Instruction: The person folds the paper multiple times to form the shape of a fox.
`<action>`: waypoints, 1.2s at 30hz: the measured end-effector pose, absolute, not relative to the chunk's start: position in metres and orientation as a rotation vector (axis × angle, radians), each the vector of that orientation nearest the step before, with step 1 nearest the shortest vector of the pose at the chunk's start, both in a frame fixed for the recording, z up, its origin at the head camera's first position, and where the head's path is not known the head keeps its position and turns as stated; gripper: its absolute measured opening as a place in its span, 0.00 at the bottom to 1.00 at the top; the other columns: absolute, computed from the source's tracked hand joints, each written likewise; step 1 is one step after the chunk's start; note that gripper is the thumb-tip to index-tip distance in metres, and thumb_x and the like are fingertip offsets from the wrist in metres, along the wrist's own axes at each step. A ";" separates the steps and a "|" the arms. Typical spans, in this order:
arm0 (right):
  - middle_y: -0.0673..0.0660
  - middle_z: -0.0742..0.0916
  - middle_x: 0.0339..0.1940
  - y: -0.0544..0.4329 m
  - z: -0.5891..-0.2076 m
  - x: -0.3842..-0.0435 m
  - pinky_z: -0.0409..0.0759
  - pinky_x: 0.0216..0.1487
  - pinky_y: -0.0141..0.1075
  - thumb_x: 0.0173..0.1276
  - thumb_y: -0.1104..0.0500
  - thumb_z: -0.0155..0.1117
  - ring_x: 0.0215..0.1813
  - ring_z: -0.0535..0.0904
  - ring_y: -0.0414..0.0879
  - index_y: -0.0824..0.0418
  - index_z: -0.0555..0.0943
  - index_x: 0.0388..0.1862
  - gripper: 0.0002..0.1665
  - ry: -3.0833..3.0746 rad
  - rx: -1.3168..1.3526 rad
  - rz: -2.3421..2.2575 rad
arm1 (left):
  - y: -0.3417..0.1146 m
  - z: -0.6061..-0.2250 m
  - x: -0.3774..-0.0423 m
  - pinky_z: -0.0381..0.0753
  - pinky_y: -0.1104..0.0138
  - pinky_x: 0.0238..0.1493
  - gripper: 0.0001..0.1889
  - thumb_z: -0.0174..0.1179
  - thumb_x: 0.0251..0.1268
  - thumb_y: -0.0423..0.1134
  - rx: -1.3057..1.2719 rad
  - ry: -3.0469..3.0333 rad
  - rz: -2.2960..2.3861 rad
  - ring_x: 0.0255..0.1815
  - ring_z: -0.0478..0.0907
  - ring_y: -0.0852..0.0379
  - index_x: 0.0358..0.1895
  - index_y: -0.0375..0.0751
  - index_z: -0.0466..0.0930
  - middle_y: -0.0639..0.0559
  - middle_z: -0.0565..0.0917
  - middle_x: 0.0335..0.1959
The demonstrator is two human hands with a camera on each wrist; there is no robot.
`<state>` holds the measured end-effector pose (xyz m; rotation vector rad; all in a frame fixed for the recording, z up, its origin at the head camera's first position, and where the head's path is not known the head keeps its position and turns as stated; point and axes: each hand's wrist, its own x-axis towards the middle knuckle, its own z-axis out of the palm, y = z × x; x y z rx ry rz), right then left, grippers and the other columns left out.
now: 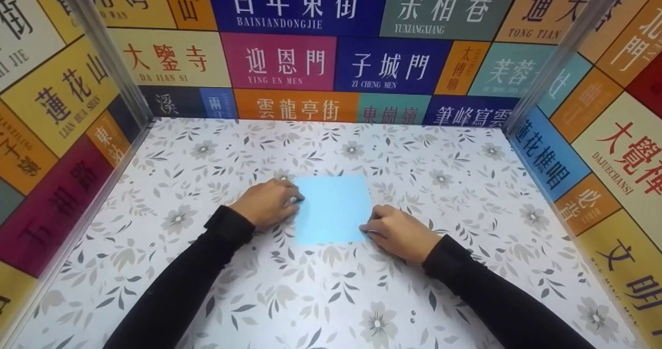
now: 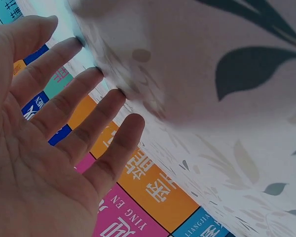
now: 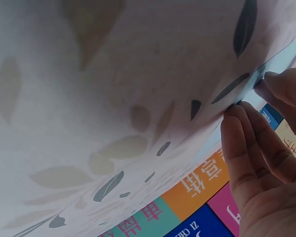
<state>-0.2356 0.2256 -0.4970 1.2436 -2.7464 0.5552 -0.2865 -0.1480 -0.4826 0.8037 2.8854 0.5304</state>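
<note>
A light blue square sheet of paper (image 1: 333,209) lies flat on the flower-patterned tabletop, between the two hands. My left hand (image 1: 271,201) rests at the sheet's left edge. In the left wrist view the fingers of that left hand (image 2: 64,123) are spread and nearly straight, with fingertips on the surface. At the sheet's lower right edge is my right hand (image 1: 401,232), its fingertips touching the paper there. The right wrist view shows the right hand (image 3: 271,163) with gently bent fingers and the thumb close to the index finger. Only a sliver of the blue paper (image 3: 259,86) appears there.
The tabletop (image 1: 362,297) has a white ground with grey leaves and flowers. Colourful panels with printed characters (image 1: 289,59) stand upright along the back and both sides. Clear corner strips (image 1: 563,49) join them.
</note>
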 end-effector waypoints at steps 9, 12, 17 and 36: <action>0.57 0.89 0.47 0.225 -0.498 -0.227 0.94 0.52 0.42 0.79 0.66 0.79 0.48 0.89 0.49 0.59 0.96 0.63 0.16 -2.770 1.264 0.593 | -0.151 -0.481 -0.281 0.83 0.41 0.83 0.17 0.69 0.86 0.44 0.883 2.888 0.530 0.81 0.84 0.36 0.68 0.44 0.94 0.39 0.88 0.76; 0.56 0.89 0.46 0.225 -0.498 -0.224 0.94 0.51 0.39 0.79 0.65 0.79 0.47 0.88 0.47 0.60 0.96 0.62 0.16 -2.767 1.277 0.606 | -0.152 -0.480 -0.279 0.84 0.40 0.82 0.17 0.69 0.86 0.44 0.915 2.888 0.536 0.80 0.85 0.36 0.67 0.43 0.94 0.39 0.89 0.75; 0.55 0.88 0.46 0.225 -0.498 -0.218 0.93 0.50 0.38 0.78 0.65 0.80 0.47 0.88 0.46 0.59 0.96 0.62 0.16 -2.751 1.296 0.586 | -0.150 -0.479 -0.277 0.85 0.40 0.81 0.17 0.69 0.86 0.45 0.912 2.874 0.524 0.80 0.85 0.37 0.67 0.44 0.94 0.40 0.89 0.75; 0.52 0.88 0.45 0.228 -0.500 -0.201 0.93 0.48 0.36 0.77 0.60 0.82 0.46 0.87 0.43 0.56 0.97 0.60 0.15 -2.736 1.280 0.563 | -0.145 -0.484 -0.271 0.83 0.41 0.83 0.16 0.70 0.86 0.45 0.896 2.846 0.559 0.80 0.85 0.36 0.67 0.46 0.95 0.41 0.89 0.77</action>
